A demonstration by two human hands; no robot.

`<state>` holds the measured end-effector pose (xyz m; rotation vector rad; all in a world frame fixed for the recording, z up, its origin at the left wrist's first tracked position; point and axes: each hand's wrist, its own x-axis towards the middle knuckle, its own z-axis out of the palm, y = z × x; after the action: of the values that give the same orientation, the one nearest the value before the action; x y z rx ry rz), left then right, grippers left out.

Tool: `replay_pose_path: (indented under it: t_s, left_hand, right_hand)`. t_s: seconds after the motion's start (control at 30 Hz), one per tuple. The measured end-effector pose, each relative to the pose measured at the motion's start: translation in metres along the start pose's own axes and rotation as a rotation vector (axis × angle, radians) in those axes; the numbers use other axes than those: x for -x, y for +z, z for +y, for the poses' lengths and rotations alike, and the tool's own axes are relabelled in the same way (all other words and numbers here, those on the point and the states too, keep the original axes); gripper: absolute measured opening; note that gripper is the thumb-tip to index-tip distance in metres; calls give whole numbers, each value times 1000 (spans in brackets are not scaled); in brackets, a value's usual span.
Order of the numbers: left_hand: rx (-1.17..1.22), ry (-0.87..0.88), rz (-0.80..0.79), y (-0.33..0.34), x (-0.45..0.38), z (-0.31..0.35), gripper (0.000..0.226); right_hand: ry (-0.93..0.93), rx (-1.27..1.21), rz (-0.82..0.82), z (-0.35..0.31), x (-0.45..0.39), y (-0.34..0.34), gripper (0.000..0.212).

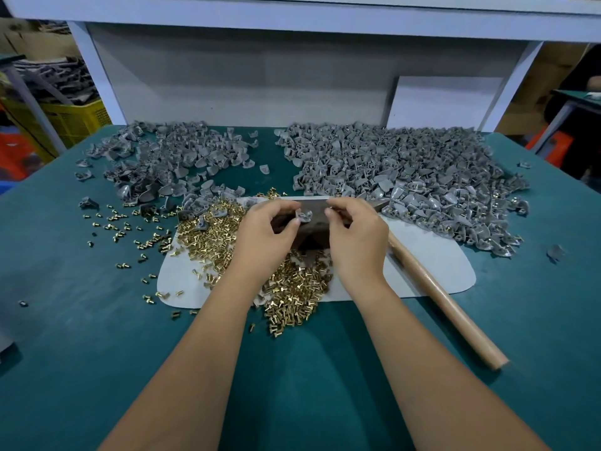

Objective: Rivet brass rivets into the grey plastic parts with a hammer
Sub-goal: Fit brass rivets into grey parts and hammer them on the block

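Observation:
My left hand (266, 232) pinches a small grey plastic part (304, 215) over a dark metal block (310, 237) in the middle of a pale grey mat (432, 265). My right hand (354, 236) is just right of the part, fingertips pinched together at about its height; a brass rivet seems to sit between them, too small to be sure. Loose brass rivets (292, 288) lie heaped on the mat below and left of the block. The hammer lies to the right of my right hand, its wooden handle (442, 297) running toward the front right.
A pile of grey parts (169, 161) lies at the back left of the green table (81, 336). A larger pile, some with brass showing (416, 180), lies at the back right. A white panel and shelf frame (227, 89) close off the back. Stray rivets (123, 226) dot the left.

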<state>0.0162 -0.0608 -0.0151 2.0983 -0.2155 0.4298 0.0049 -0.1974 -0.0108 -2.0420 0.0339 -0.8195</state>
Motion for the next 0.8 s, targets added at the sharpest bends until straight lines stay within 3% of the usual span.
replay_pose_path:
  t_s: [0.37, 0.63, 0.73, 0.8]
  left_hand:
    - [-20, 24, 18, 0, -1, 2, 19]
    - [38, -22, 128, 5, 0, 2, 18]
    - [24, -35, 118, 4, -1, 1, 36]
    - [106, -42, 29, 3, -1, 2, 51]
  right_hand:
    - [-22, -33, -33, 0, 2, 4, 19]
    - [-30, -9, -56, -1, 3, 4, 18]
    - [-17, -8, -70, -1, 3, 4, 13]
    - [-18, -5, -74, -1, 3, 3, 10]
